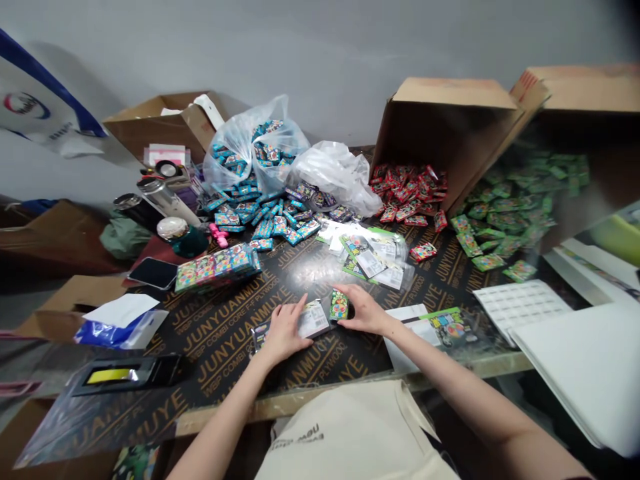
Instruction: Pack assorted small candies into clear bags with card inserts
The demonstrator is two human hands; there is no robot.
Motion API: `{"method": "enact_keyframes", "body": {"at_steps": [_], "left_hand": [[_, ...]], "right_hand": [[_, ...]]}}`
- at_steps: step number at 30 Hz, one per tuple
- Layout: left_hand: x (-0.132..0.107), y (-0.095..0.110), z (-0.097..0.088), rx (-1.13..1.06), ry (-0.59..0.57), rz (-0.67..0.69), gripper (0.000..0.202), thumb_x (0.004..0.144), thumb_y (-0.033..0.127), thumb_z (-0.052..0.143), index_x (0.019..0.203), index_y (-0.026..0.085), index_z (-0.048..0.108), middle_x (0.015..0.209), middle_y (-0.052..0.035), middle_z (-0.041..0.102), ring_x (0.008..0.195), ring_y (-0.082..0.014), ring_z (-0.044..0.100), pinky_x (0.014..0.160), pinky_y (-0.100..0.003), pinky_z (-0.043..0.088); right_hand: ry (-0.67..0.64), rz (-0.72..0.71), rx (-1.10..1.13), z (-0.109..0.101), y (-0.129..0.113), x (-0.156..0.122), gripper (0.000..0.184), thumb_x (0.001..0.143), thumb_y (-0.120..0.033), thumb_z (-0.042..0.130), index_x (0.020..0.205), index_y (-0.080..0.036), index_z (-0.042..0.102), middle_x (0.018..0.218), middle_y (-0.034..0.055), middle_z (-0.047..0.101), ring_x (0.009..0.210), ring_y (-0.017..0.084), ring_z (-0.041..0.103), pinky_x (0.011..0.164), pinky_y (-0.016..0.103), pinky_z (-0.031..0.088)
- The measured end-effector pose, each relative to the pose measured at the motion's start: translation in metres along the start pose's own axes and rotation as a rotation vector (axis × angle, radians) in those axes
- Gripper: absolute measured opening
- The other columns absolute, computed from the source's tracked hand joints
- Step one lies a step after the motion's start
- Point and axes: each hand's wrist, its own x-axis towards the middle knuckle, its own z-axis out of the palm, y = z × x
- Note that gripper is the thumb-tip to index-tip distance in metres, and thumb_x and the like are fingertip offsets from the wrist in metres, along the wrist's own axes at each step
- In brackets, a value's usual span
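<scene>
My left hand lies over the end of a plastic-wrapped packet with a white label on the black plywood tabletop. My right hand grips a small green printed packet by its side, close to the labelled packet. Beyond my hands lie loose heaps of blue packets, red packets and green packets. A clear bag of sheets and cards lies just ahead of my right hand.
A stack of wrapped packets lies left of my hands. Open cardboard boxes tip over the far edge, beside clear plastic bags. White sheets lie at right. A beige cloth bag sits below the table's near edge.
</scene>
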Motion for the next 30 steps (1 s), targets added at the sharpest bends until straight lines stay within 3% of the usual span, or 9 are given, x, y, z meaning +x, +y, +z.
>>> {"method": "enact_keyframes", "body": {"at_steps": [4,8,10,14,17,19,23,26,30], "left_hand": [[-0.005,-0.003,0.005,0.004,-0.023,0.047,0.105,0.053,0.029,0.069,0.140,0.021,0.011,0.120,-0.0086,0.052,0.112,-0.0266,0.046,0.103,-0.049,0.018],[-0.007,0.006,0.000,-0.105,-0.051,0.102,0.105,0.052,0.026,0.069,0.140,0.023,0.012,0.119,-0.0077,0.051,0.112,-0.0263,0.045,0.104,-0.049,0.018],[-0.004,0.011,-0.003,-0.163,0.024,0.053,0.101,0.052,0.025,0.070,0.139,0.022,0.018,0.118,-0.0083,0.049,0.111,-0.0266,0.045,0.101,-0.046,0.026],[0.010,0.025,0.000,-0.421,0.320,-0.158,0.093,0.052,0.031,0.074,0.134,0.023,0.032,0.111,-0.0057,0.049,0.104,-0.0235,0.048,0.093,-0.038,0.037],[0.025,0.043,0.014,-0.908,0.435,-0.352,0.065,0.056,0.034,0.073,0.115,0.016,0.054,0.093,-0.0039,0.057,0.088,-0.0184,0.055,0.082,-0.032,0.043],[0.032,0.058,0.024,-1.290,0.481,-0.485,0.043,0.061,0.036,0.070,0.095,0.012,0.062,0.083,-0.0034,0.061,0.076,-0.0147,0.058,0.075,-0.028,0.045],[0.034,0.080,0.030,-1.663,0.445,-0.650,0.032,0.062,0.041,0.069,0.073,0.012,0.060,0.067,-0.0014,0.063,0.058,-0.0111,0.057,0.061,-0.024,0.047],[0.033,0.081,0.024,-1.741,0.363,-0.738,0.026,0.057,0.034,0.071,0.064,0.013,0.057,0.056,0.0019,0.060,0.048,-0.0091,0.054,0.052,-0.022,0.044],[0.035,0.074,0.011,-1.679,0.273,-0.695,0.016,0.056,0.023,0.067,0.065,0.012,0.061,0.054,0.0007,0.060,0.046,-0.0097,0.054,0.049,-0.022,0.043]], "right_hand": [[-0.124,-0.010,0.082,0.004,-0.003,0.001,0.083,0.059,-0.019,0.067,0.133,-0.018,0.031,0.130,0.0110,0.046,0.119,0.024,0.043,0.099,0.040,0.034],[-0.271,-0.059,0.295,-0.004,-0.011,0.006,0.087,0.058,-0.020,0.071,0.134,-0.022,0.029,0.134,0.0083,0.041,0.121,0.022,0.042,0.102,0.037,0.032],[-0.146,0.047,0.394,-0.004,-0.011,0.010,0.089,0.057,-0.027,0.074,0.134,-0.024,0.028,0.135,0.0085,0.040,0.124,0.023,0.039,0.103,0.040,0.030],[0.339,0.494,0.744,0.013,-0.018,0.021,0.079,0.070,-0.044,0.063,0.134,-0.028,0.019,0.127,0.0103,0.048,0.113,0.023,0.051,0.091,0.043,0.043],[0.548,0.709,1.032,0.026,-0.033,0.034,0.052,0.080,-0.047,0.047,0.124,-0.023,0.033,0.112,0.0096,0.058,0.094,0.021,0.061,0.074,0.037,0.052],[0.681,0.798,1.110,0.027,-0.042,0.042,0.043,0.076,-0.040,0.053,0.113,-0.020,0.042,0.097,0.0071,0.064,0.082,0.020,0.064,0.067,0.034,0.053],[0.678,0.884,1.214,0.016,-0.049,0.043,0.048,0.057,-0.015,0.063,0.101,-0.021,0.043,0.065,-0.0025,0.066,0.057,0.018,0.063,0.054,0.027,0.049],[0.677,0.846,1.349,0.009,-0.049,0.035,0.045,0.058,-0.014,0.060,0.097,-0.023,0.041,0.066,-0.0027,0.067,0.059,0.019,0.064,0.055,0.029,0.048],[0.623,0.868,1.514,0.004,-0.049,0.028,0.042,0.057,-0.010,0.054,0.095,-0.023,0.043,0.074,-0.0002,0.069,0.068,0.021,0.066,0.063,0.034,0.049]]}}
